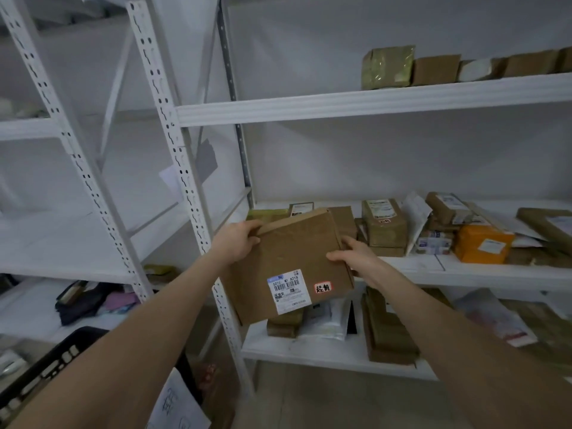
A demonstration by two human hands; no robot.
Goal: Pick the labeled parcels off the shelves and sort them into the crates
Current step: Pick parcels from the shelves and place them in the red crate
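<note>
A flat brown cardboard parcel [288, 261] with a white shipping label and a small red sticker is held up in front of the middle shelf [483, 270]. My left hand [236, 239] grips its upper left corner. My right hand [356, 253] clasps its right edge. The parcel is tilted, label side facing me. A black crate [46, 370] sits at the lower left, partly hidden by my left forearm.
White metal racks stand ahead and to the left. An orange box [481, 244], several brown boxes [383, 222] and mailers crowd the middle shelf. More parcels [388, 68] line the top shelf, and others [387, 332] lie on the bottom shelf. A handwritten paper sign [178, 404] hangs near the crate.
</note>
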